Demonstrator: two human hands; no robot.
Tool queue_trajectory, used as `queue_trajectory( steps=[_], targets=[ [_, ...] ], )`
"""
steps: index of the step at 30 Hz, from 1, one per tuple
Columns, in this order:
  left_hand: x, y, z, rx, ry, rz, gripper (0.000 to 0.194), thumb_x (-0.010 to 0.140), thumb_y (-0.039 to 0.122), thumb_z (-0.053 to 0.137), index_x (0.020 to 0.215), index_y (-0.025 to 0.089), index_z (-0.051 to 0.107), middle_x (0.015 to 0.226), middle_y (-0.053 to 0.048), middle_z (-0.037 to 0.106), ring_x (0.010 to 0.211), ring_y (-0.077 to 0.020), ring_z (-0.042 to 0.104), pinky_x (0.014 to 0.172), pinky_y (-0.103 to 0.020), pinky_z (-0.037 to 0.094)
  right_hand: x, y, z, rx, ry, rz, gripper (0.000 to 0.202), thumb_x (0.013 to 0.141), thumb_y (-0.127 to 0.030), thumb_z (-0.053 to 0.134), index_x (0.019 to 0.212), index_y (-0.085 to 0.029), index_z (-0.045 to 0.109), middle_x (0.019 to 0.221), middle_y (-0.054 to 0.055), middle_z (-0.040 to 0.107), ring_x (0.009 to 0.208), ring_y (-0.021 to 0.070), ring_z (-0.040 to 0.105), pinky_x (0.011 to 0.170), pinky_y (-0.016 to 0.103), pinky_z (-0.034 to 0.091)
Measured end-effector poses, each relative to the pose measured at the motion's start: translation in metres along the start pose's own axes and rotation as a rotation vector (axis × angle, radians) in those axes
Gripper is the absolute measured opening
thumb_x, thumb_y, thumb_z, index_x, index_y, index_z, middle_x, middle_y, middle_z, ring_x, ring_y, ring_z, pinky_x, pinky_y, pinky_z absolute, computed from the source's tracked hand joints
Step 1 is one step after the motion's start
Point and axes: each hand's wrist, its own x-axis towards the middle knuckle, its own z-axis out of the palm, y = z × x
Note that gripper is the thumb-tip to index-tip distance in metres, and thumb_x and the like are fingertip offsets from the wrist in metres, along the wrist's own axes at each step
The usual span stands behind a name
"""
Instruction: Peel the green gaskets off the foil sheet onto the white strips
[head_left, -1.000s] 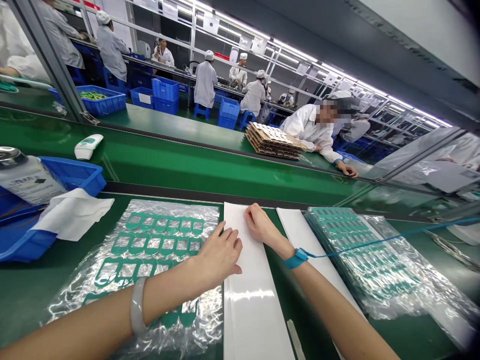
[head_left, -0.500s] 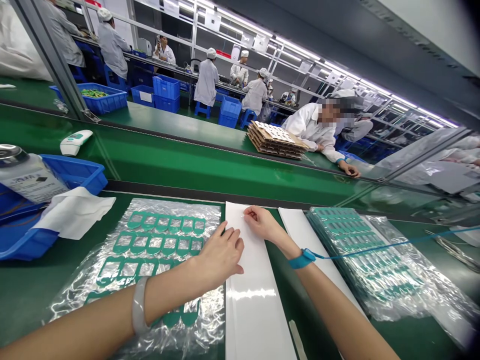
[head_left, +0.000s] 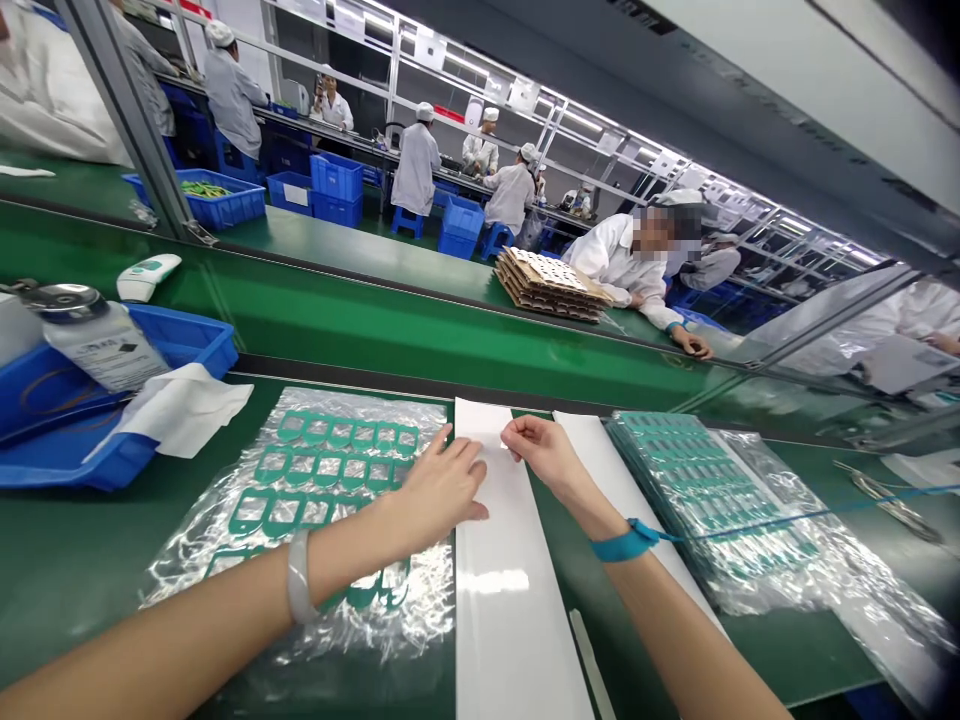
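Observation:
My left hand [head_left: 444,488] is spread, palm down, over the left edge of a long white strip [head_left: 495,620], beside a clear plastic sheet with rows of green frame-shaped pieces [head_left: 322,467]. Above the far part of the strip, the thumb and fingertips of my right hand [head_left: 544,455] are pinched together. Whatever they hold, if anything, is too small to name. A blue band [head_left: 626,541] circles my right wrist, and a pale bracelet [head_left: 301,577] my left.
A stack of plastic-wrapped green pieces [head_left: 705,490] lies right of a second white strip [head_left: 637,500]. At the left sit a blue tray [head_left: 97,465] with a bottle and a white cloth [head_left: 187,405]. Across the green ledge, a person leans near stacked cardboard [head_left: 551,285].
My right hand has shifted slightly right along the strip, its fingers still pinched. The whole view has moved a little, and my left hand remains spread in nearly the same place.

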Motion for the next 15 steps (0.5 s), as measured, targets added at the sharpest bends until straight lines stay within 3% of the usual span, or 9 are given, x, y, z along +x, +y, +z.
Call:
queue_trajectory(
  steps=[2,4,8,12,15],
  targets=[
    [-0.017,-0.004,-0.017,-0.036,0.051,-0.058,0.030,0.091,0.035,0.061,0.110,0.012,0.059,0.121,-0.012,0.055,0.115,-0.0279,0.048,0.104,-0.049,0.034,-0.015,-0.011,0.006,0.092,-0.015,0.037,0.036,0.070,-0.051,0.068,0.068,-0.017,0.056,0.058,0.000,0.054,0.051,0.0120,0.047,0.051,0.025,0.037],
    [-0.043,-0.005,-0.037,-0.080,0.084,-0.128,0.018,0.097,0.024,0.047,0.108,0.015,0.058,0.111,-0.009,0.055,0.102,-0.0235,0.052,0.088,-0.040,0.044,-0.031,-0.021,0.014,0.188,-0.041,0.090,0.037,0.069,-0.050,0.073,0.068,-0.016,0.057,0.058,0.000,0.054,0.051,0.0107,0.045,0.050,0.024,0.035],
    [-0.107,0.006,-0.062,-0.322,0.142,-0.205,0.022,0.100,0.017,0.034,0.100,0.017,0.056,0.092,-0.003,0.049,0.074,-0.0142,0.050,0.062,-0.028,0.041,-0.059,-0.033,0.040,0.315,-0.148,0.212,0.039,0.069,-0.050,0.076,0.070,-0.016,0.058,0.051,-0.002,0.051,0.046,0.0093,0.042,0.045,0.022,0.032],
    [-0.156,0.029,-0.052,-0.338,0.142,-0.149,0.025,0.096,0.006,0.033,0.102,0.017,0.055,0.085,-0.003,0.049,0.070,-0.0144,0.051,0.057,-0.027,0.040,-0.080,-0.041,0.070,0.404,-0.256,0.273,0.041,0.069,-0.053,0.076,0.071,-0.017,0.056,0.045,-0.004,0.049,0.038,0.0077,0.038,0.038,0.020,0.030],
    [-0.174,0.042,-0.035,-0.222,0.138,-0.094,0.038,0.089,-0.002,0.034,0.119,0.014,0.051,0.088,-0.005,0.054,0.073,-0.0165,0.055,0.058,-0.028,0.045,-0.092,-0.046,0.087,0.399,-0.296,0.308,0.044,0.070,-0.056,0.075,0.072,-0.017,0.055,0.044,-0.005,0.050,0.035,0.0070,0.037,0.035,0.020,0.030]
  ],
)
